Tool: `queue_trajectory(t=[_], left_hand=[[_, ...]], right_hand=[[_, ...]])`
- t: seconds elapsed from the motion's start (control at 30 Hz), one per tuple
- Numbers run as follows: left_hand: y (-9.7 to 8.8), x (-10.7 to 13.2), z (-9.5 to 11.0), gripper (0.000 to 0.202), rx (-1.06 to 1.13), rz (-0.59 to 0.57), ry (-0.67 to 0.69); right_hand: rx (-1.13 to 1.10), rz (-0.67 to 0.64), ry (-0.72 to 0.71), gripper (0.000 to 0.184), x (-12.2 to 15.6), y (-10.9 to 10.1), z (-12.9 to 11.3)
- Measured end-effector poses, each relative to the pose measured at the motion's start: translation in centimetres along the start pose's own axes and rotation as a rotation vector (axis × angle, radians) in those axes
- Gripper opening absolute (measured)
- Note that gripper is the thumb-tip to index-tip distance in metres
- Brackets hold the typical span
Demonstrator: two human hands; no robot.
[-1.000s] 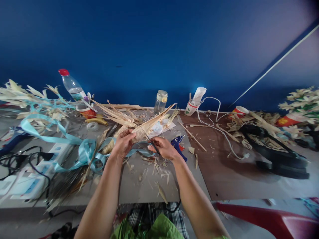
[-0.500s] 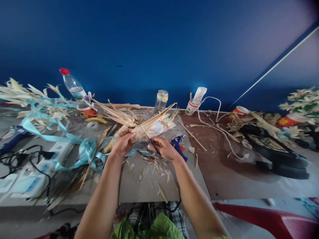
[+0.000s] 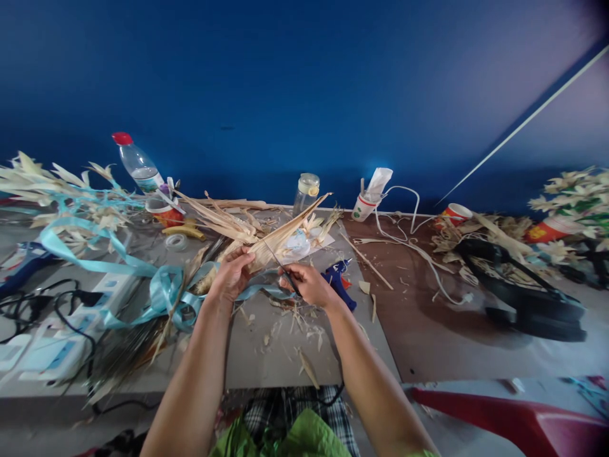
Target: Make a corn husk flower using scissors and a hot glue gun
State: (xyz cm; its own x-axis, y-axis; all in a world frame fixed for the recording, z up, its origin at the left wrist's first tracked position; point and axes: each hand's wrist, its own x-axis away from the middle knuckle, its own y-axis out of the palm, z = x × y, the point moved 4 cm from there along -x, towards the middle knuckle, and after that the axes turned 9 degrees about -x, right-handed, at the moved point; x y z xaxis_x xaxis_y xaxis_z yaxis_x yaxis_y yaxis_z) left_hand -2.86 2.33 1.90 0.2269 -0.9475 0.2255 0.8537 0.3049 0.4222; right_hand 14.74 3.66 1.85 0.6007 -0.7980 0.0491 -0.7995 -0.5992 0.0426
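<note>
In the head view, my left hand (image 3: 233, 274) is closed at the lower end of a pale dried corn husk (image 3: 281, 240), which slants up to the right. My right hand (image 3: 309, 284) grips dark-handled scissors (image 3: 284, 269). Their thin blades point up and left across the husk near my left fingertips; whether they are apart I cannot tell. More husks (image 3: 216, 219) lie behind my left hand. A blue glue gun (image 3: 339, 282) rests just right of my right hand. Husk scraps (image 3: 304, 330) litter the table between my forearms.
Light-blue ribbon (image 3: 166, 292) and a white power strip (image 3: 71, 343) lie at left. A red-capped bottle (image 3: 143, 170), a clear jar (image 3: 306, 193) and a white cup (image 3: 364, 207) stand along the wall. At right are a white cable (image 3: 438, 276) and a black strapped object (image 3: 528, 298).
My right hand and the scissors have shifted slightly left and up along the husk. The left hand keeps its hold, almost still. The camera view has moved a little.
</note>
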Motion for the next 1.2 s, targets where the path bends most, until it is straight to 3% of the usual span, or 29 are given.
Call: queue_trajectory(t=[0.6,0.77,1.2], left_hand=[[-0.5,-0.6,-0.4,0.025,-0.114,-0.010,0.028],[-0.4,-0.1,-0.1,0.025,-0.136,0.042,-0.020],[-0.3,-0.3,-1.0,0.030,-0.216,0.011,-0.139]], right_hand=[[-0.099,0.020,0.026,0.041,-0.4,0.5,0.8],[-0.082,0.035,0.042,0.042,-0.3,0.2,0.8],[-0.053,0.050,0.016,0.042,-0.4,-0.1,0.4]])
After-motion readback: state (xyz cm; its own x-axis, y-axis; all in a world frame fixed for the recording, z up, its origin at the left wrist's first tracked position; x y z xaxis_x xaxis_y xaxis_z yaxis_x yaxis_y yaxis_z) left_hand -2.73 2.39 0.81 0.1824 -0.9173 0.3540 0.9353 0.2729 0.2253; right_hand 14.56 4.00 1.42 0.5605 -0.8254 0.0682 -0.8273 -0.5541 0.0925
